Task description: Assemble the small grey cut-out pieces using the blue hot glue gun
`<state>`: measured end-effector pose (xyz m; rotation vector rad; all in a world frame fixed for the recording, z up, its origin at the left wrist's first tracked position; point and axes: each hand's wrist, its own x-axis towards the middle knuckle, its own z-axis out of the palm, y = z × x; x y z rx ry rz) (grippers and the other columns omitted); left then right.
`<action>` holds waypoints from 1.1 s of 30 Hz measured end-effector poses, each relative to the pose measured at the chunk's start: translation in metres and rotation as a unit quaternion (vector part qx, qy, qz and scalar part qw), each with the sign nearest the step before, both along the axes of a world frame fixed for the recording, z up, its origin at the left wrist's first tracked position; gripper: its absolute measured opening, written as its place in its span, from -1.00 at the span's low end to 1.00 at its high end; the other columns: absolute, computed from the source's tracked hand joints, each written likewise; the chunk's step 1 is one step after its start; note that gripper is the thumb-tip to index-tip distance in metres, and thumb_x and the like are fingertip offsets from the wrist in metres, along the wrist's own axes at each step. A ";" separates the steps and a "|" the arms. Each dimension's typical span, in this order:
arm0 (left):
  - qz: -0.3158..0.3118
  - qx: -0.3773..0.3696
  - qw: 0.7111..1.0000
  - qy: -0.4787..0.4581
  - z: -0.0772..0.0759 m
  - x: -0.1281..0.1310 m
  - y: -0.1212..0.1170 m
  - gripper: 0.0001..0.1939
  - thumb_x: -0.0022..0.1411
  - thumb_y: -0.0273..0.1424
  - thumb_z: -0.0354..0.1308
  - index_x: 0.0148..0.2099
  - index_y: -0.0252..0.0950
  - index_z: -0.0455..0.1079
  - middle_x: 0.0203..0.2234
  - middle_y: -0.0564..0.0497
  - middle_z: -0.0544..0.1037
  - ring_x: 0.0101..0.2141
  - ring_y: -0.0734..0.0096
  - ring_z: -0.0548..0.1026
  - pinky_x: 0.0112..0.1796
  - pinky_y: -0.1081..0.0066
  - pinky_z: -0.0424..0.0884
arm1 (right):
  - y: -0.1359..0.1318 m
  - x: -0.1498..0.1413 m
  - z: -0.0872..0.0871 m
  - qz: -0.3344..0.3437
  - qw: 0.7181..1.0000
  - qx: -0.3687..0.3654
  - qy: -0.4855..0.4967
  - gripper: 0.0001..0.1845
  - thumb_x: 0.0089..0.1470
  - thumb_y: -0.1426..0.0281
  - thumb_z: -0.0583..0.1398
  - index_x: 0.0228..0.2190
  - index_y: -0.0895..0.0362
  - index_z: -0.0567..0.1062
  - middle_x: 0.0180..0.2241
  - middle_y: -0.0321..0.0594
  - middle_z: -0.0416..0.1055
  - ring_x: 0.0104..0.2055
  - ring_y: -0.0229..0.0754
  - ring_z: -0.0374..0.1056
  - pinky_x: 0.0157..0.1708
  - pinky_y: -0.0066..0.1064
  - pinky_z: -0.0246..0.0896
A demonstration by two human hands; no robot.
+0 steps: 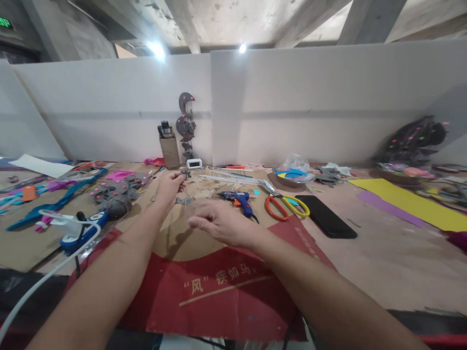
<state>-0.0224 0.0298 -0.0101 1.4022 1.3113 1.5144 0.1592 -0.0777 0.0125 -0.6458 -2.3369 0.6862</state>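
Note:
My left hand [172, 185] is raised over the work surface, thumb and fingertips pinched on a small dark grey piece [186, 173]. More grey scraps [183, 200] show just below it, partly behind the hands. To the right and nearer, my right hand [221, 222] hovers with curled fingers. Its fingertips are blurred, and anything between them cannot be made out. Just beyond the right hand lies a blue hot glue gun [241, 200] with an orange trigger. Beside that rest scissors [286, 200] with one red and one yellow handle. Under both hands is a red-and-tan printed cardboard sheet [219, 311].
A black phone [326, 217] lies right of the scissors. Left stand a blue power strip [83, 233] with a white cable and grey pieces with pink dots [118, 192]. A bottle [170, 151], small white clock [194, 164] and bowl [292, 179] line the back; yellow sheet [408, 199] right.

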 end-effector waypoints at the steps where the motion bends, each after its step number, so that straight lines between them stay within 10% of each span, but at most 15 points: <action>1: -0.016 -0.007 1.000 -0.024 -0.001 0.000 0.001 -0.81 -0.11 -0.31 0.17 -0.49 -0.32 0.30 -0.67 0.12 0.32 -0.66 0.60 0.22 -0.64 0.56 0.08 | 0.000 0.001 0.001 0.019 1.000 -0.010 -0.008 -0.66 0.15 0.27 0.04 -0.52 0.15 0.47 -0.45 -0.26 0.38 -0.38 -0.28 0.23 -0.30 -0.46 0.06; 9: -0.099 -0.049 0.993 -0.053 0.006 0.023 -0.019 -0.81 -0.10 -0.33 0.21 -0.52 -0.34 0.30 -0.69 0.12 0.32 -0.66 0.64 0.23 -0.63 0.56 0.09 | 0.045 0.020 -0.019 -0.259 0.954 0.002 0.153 -0.85 0.06 0.37 0.07 -0.41 0.15 0.41 -0.43 -0.27 0.36 -0.37 -0.28 0.23 -0.31 -0.44 0.10; 17: -0.202 -0.112 0.968 -0.101 0.001 0.051 -0.037 -0.83 -0.06 -0.36 0.21 -0.49 -0.35 0.31 -0.68 0.08 0.34 -0.67 0.65 0.25 -0.67 0.60 0.06 | 0.043 0.021 -0.023 -0.290 0.942 0.084 0.144 -0.89 0.02 0.44 0.09 -0.36 0.15 0.41 -0.39 -0.22 0.37 -0.32 -0.24 0.26 -0.27 -0.41 0.14; 33: -0.214 -0.081 0.972 -0.042 -0.014 0.061 -0.040 -0.74 0.03 -0.23 0.20 -0.39 -0.32 0.30 -0.50 0.00 0.50 -0.60 0.50 0.47 -0.65 0.56 0.30 | 0.046 0.023 -0.032 -0.361 0.911 0.198 -0.002 -0.91 0.08 0.40 0.10 -0.41 0.12 0.41 -0.33 -0.16 0.40 -0.21 -0.14 0.25 -0.20 -0.32 0.06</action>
